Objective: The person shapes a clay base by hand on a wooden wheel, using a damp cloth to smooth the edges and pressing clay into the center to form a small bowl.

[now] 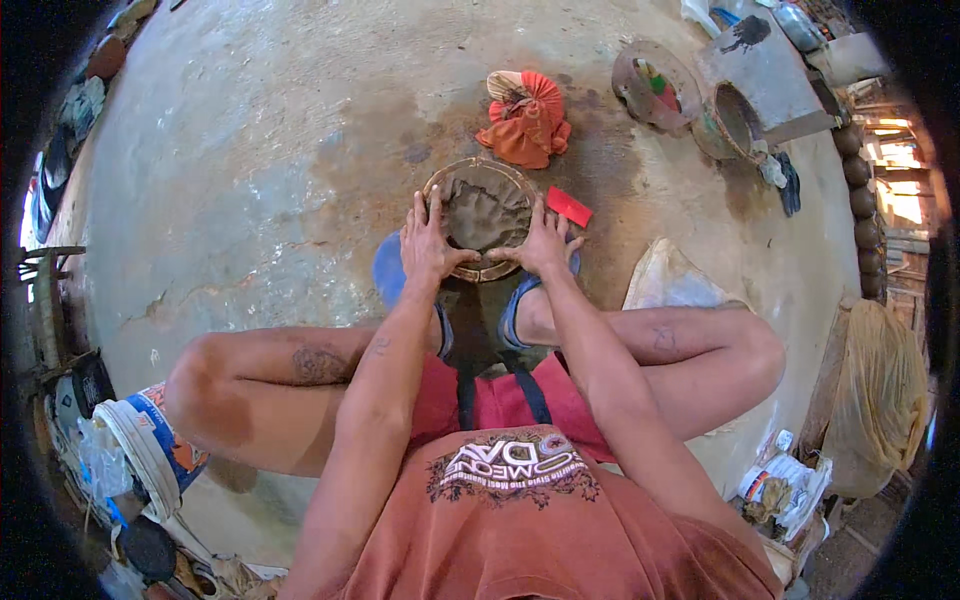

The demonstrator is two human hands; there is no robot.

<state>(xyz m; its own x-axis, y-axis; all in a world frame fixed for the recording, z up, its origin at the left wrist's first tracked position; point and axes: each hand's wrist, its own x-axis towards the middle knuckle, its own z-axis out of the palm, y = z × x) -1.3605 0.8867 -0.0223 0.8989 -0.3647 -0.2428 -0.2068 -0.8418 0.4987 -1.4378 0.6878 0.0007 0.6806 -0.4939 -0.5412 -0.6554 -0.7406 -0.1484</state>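
Note:
Between my feet sits a round basin (pixel 481 274) with a pale, banded rim, holding wet grey-brown mud or clay (pixel 487 215) with an uneven, torn-looking surface. My left hand (pixel 428 245) clasps the left side of its rim, fingers pointing away from me and thumb along the near edge. On the opposite side my right hand (pixel 541 243) grips in the same way, the two thumbs almost meeting at the front. A small flat red piece (pixel 570 207) lies just beyond my right fingers. Behind the basin is a crumpled orange-red cloth or bag (pixel 528 120).
My blue sandals (pixel 390 270) flank the basin. At the far right are a ring-shaped object (pixel 655 85), a tipped round container (pixel 735 120) and a grey block (pixel 765 80). A whitish sack (pixel 675 277) lies by my right knee, a white-and-blue bucket (pixel 150 440) by my left.

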